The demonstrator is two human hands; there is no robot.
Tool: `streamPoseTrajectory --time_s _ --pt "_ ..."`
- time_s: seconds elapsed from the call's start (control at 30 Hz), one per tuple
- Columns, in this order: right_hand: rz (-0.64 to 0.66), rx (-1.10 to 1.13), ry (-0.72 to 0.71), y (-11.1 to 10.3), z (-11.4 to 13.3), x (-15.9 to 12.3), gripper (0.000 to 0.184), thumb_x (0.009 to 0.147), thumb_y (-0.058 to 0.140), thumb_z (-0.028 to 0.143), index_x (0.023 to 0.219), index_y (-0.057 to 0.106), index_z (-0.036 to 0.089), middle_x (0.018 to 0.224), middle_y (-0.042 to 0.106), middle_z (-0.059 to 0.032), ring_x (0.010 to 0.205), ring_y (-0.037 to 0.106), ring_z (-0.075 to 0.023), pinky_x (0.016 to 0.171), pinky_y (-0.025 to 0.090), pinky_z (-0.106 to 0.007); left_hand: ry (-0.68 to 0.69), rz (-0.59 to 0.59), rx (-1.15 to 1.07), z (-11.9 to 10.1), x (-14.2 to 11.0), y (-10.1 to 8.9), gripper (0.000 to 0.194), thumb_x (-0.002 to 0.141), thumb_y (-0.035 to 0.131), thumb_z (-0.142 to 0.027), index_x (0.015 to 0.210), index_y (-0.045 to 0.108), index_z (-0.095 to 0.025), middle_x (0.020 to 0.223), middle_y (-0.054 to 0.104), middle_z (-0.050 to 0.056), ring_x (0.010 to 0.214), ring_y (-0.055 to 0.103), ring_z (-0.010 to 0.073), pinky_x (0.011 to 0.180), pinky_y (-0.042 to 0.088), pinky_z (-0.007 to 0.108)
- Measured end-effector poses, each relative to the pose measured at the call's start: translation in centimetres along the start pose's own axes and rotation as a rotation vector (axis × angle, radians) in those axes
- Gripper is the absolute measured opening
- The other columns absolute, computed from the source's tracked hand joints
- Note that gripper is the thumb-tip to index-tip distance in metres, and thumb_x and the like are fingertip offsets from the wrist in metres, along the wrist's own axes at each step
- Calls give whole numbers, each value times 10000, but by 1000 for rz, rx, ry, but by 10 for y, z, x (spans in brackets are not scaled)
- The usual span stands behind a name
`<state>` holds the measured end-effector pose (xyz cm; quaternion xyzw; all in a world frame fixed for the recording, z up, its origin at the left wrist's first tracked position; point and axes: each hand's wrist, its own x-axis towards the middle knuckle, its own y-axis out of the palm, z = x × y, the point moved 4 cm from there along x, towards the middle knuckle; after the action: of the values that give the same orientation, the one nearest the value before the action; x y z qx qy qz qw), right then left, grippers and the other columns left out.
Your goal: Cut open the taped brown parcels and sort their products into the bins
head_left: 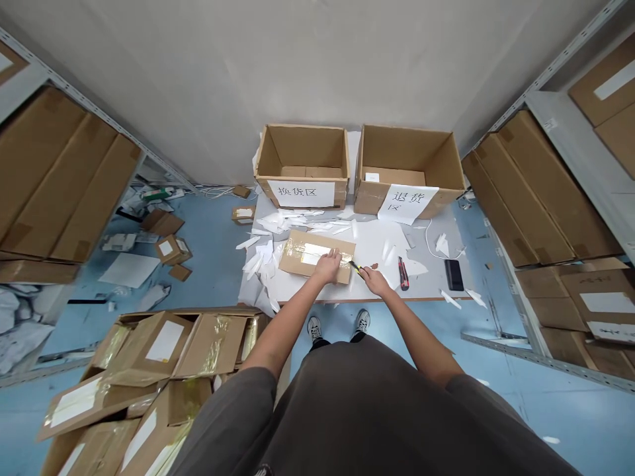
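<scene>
A taped cardboard box with a white label lies flat on the table, in front of me. My left hand presses on its top with the fingers stretched out over the label and tape. Gripped in my right hand is a yellow and black utility knife. The knife's tip points left and meets the box's right end, by the clear tape. A second utility knife, red and black, lies on the table to the right of my right hand.
Two open cartons with paper signs, one left and one right, stand at the table's back. Torn paper strips litter the table. A black phone-like device lies at right. Parcels fill a large carton at lower left. Shelves flank both sides.
</scene>
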<state>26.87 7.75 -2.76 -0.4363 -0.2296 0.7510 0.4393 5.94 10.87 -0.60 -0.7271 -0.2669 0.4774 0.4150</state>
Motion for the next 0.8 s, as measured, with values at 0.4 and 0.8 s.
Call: streamPoseTrajectory --time_s 0.4,0.8 --pt "143 -317 -101 -33 14 22 426 1141 376 517 1199 664 209 1101 770 -164 1057 718 -302 845 448 -312 4 12 -10 -1 -2 -10 1158 557 1035 -319 1520 402 -201 1741 277 249 1610 313 392 1216 428 475" --pt "95 -315 -175 -47 15 41 373 1057 584 579 1088 699 225 1005 787 -154 1037 730 -328 847 468 -344 26 1 -22 1 -1 -8 1188 550 1018 -300 1538 370 -177 1733 280 274 1622 281 407 1219 416 468"
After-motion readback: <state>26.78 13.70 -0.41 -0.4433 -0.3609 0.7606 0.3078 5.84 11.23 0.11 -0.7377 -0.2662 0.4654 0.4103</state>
